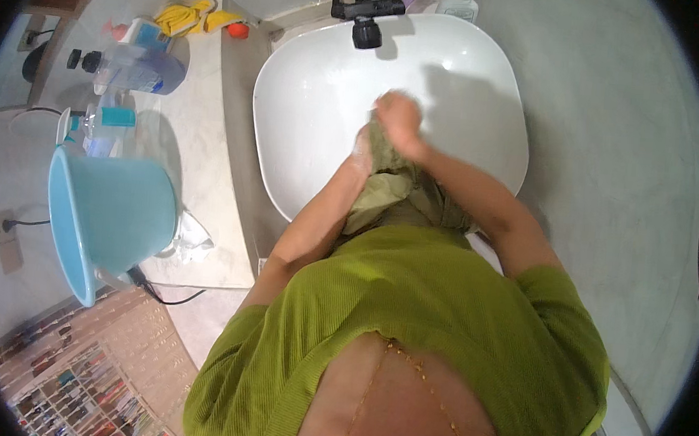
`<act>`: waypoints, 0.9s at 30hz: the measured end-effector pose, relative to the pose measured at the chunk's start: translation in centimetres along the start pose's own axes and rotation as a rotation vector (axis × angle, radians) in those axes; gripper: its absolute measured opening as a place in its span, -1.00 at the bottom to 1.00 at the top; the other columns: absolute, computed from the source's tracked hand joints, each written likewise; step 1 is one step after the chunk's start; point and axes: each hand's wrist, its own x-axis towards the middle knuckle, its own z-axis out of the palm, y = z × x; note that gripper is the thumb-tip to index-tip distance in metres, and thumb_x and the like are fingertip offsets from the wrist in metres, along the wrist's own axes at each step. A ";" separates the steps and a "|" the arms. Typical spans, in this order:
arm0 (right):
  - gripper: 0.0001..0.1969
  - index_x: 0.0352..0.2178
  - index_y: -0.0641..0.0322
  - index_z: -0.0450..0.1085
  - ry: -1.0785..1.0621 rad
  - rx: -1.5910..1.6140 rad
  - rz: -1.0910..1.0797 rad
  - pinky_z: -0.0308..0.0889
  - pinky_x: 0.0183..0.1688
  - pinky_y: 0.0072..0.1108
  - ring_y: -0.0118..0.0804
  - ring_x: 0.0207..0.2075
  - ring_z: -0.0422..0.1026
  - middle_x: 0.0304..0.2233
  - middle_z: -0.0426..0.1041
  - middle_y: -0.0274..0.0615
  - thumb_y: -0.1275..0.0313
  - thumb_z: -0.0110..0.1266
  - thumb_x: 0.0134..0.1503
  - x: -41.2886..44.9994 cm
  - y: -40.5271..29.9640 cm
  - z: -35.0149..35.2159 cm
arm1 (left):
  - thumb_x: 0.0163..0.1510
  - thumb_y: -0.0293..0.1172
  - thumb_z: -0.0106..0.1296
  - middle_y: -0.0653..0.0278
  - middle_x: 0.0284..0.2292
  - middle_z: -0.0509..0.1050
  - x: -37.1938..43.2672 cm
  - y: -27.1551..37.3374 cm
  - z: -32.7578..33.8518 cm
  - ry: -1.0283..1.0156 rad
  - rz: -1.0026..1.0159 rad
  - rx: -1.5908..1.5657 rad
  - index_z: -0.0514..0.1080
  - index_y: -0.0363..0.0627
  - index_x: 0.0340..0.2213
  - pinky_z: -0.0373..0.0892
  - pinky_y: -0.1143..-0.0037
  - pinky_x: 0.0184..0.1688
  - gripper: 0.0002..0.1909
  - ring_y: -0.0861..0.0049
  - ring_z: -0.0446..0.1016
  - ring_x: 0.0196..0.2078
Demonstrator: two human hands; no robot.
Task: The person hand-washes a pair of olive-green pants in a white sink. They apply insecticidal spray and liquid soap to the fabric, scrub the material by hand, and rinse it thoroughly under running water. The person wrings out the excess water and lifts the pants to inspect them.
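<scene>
An olive-green cloth garment hangs bunched between my forearms, over the near rim of a white sink. My right hand is curled around the upper end of the cloth and looks blurred. Just below it on the left, my left hand grips the same cloth from its side; its fingers are mostly hidden behind the fabric. Both hands are above the basin. At the far rim stands a black faucet, apart from my hands.
On the left counter are a light-blue bucket, a spray bottle, a large pump bottle and a yellow cloth. A white bottle stands behind the sink. A grey wall borders the right side.
</scene>
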 end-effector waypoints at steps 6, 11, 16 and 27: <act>-0.76 -0.63 0.27 0.36 -0.071 0.009 -0.024 0.24 -0.48 -0.38 -0.22 -0.62 0.33 -0.66 0.35 -0.10 0.32 -0.13 -0.06 1.9 -0.5 -1.2 | 0.08 -0.20 -0.38 0.16 -0.25 0.26 0.8 0.0 -0.3 -0.174 0.008 -0.095 0.16 -0.11 -0.14 0.32 0.54 -0.20 -0.64 0.48 0.30 -0.22; -0.73 -0.59 0.27 0.34 -0.359 0.031 -0.350 0.24 -0.46 -0.36 -0.22 -0.58 0.35 -0.62 0.35 -0.04 0.32 -0.22 -0.01 -2.7 -4.2 -2.4 | 0.07 -0.29 -0.31 0.21 -0.35 0.29 2.1 -1.0 -0.7 -0.835 0.585 -0.535 0.23 -0.14 -0.22 0.31 0.55 -0.24 -0.72 0.49 0.31 -0.33; -0.76 -0.53 0.20 0.36 -0.153 -0.100 0.103 0.23 -0.32 -0.40 -0.18 -0.44 0.35 -0.52 0.37 -0.09 0.29 -0.17 -0.05 4.0 -0.4 -2.7 | 0.10 -0.30 -0.37 0.23 -0.31 0.30 0.9 0.3 0.7 -0.081 -0.009 -0.219 0.24 -0.14 -0.24 0.31 0.55 -0.25 -0.73 0.51 0.30 -0.30; -0.77 -0.55 0.18 0.39 -0.135 -0.109 0.020 0.24 -0.34 -0.37 -0.13 -0.44 0.37 -0.50 0.40 -0.08 0.28 -0.15 -0.07 3.6 -0.4 -1.8 | 0.05 -0.30 -0.33 0.18 -0.37 0.31 2.9 1.0 -1.4 -0.080 -0.074 -0.152 0.24 -0.26 -0.25 0.30 0.42 -0.23 -0.70 0.46 0.30 -0.31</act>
